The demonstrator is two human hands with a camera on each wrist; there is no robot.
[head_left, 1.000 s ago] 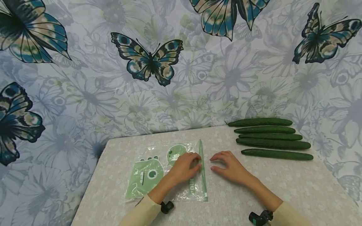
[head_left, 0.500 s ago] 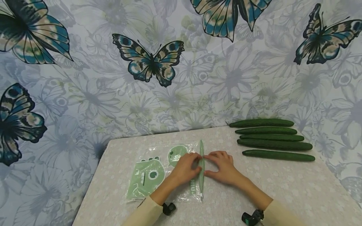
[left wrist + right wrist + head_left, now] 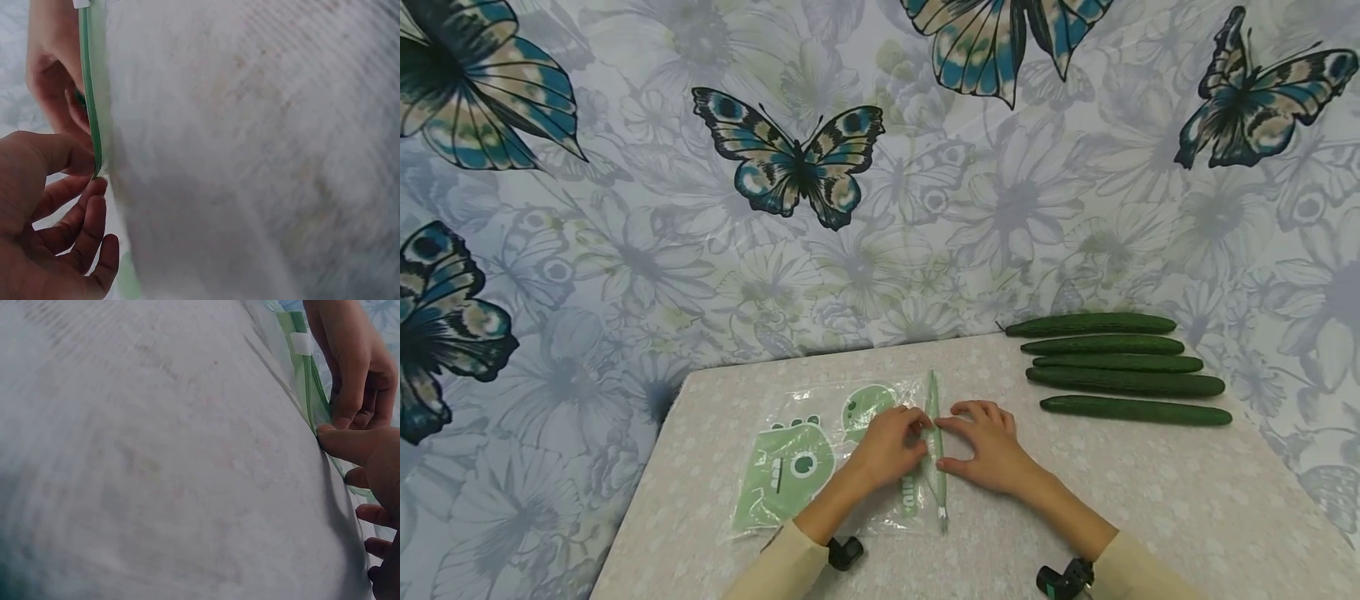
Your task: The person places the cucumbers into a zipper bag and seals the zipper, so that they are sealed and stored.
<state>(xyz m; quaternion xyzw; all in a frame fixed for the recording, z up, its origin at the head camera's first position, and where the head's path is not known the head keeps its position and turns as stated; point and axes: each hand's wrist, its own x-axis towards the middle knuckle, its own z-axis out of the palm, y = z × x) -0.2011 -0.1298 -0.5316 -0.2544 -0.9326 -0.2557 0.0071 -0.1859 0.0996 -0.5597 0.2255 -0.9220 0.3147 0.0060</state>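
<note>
A clear zip bag (image 3: 797, 479) with green dinosaur prints lies flat on the cloth-covered table. Its green zip edge (image 3: 91, 94), on the right side of the bag, stands slightly raised and carries a white slider (image 3: 301, 344) at the near end. My left hand (image 3: 887, 450) lies over the bag and pinches this edge between thumb and fingertips. From the other side my right hand (image 3: 992, 450) pinches the same edge with thumb and forefinger, its other fingers spread. In the wrist views the two hands face each other across the strip.
Several long green cucumbers (image 3: 1127, 382) lie side by side at the back right of the table (image 3: 1075, 533). A wall covering with butterflies (image 3: 805, 167) rises behind the table's back edge. Both wrists wear small black cameras (image 3: 846, 552).
My right hand has moved left from the bare cloth onto the zip edge. That edge, flat before, is now lifted and narrower. The left hand has stayed nearly in place; the cucumbers are unmoved.
</note>
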